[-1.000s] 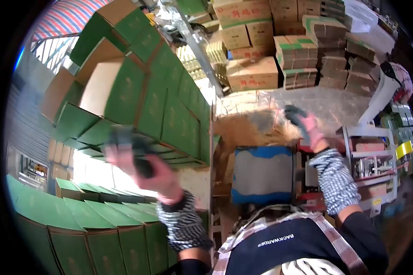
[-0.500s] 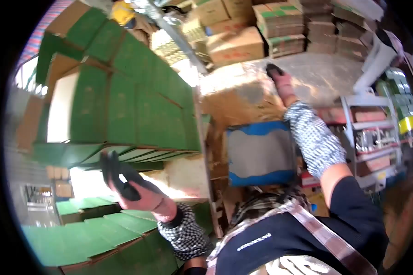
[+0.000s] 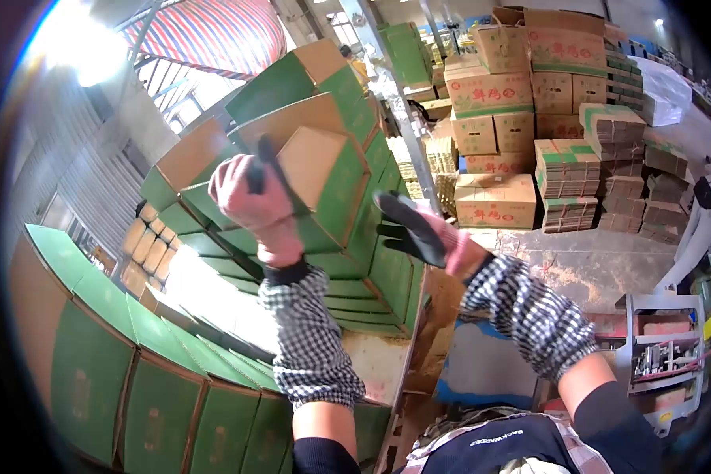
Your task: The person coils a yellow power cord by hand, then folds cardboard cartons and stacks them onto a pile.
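My left hand (image 3: 257,207), in a pink glove with black on its fingers and palm, is raised in front of stacked green cartons. One finger points up, slightly blurred, and I see nothing held. Close behind it is a green carton with a brown top (image 3: 312,164); whether they touch I cannot tell. To the right, my right hand (image 3: 425,235) wears a matching glove. Its fingers are apart and hold nothing, near the side of the green stack (image 3: 383,257). Checked sleeves cover both forearms.
A row of green cartons (image 3: 162,403) curves along the lower left. A metal post (image 3: 399,103) rises behind the stack. Brown printed cartons (image 3: 494,201) and strapped flat cardboard bundles (image 3: 567,170) stand at the back. A blue-edged grey pad (image 3: 488,367) and a metal machine (image 3: 663,355) are at right.
My view has tilted up and turned left, showing more of the cartons. My left hand has risen before the stack; my right hand has shifted left towards its side.
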Demonstrator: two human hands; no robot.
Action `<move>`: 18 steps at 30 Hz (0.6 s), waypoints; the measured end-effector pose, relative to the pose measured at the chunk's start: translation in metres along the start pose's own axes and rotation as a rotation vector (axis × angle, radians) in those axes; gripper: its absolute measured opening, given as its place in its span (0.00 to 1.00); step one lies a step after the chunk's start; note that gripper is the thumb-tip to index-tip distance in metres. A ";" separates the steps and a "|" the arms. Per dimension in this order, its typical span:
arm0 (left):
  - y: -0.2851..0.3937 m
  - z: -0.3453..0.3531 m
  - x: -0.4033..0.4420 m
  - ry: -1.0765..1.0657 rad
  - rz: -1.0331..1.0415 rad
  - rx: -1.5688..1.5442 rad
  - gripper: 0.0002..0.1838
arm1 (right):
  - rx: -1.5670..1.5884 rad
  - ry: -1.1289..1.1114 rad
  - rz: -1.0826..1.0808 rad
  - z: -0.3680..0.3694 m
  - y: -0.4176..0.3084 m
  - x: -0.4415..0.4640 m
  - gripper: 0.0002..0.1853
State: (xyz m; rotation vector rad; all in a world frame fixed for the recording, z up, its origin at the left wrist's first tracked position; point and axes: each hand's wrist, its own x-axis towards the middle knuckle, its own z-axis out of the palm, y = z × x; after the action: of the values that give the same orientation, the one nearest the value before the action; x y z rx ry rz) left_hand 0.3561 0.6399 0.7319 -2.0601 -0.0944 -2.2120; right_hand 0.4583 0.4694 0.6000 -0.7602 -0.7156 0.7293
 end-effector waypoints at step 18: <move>0.139 -0.095 -0.446 -1.192 -1.147 -0.521 0.28 | 0.224 0.966 0.391 -0.235 0.148 -0.310 0.25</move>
State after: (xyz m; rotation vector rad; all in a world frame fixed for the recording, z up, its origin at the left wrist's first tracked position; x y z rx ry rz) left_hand 0.3102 0.5099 0.2757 -3.9793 -1.0991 -0.7412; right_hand 0.4269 0.2219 0.2669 -0.9346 0.3936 0.6716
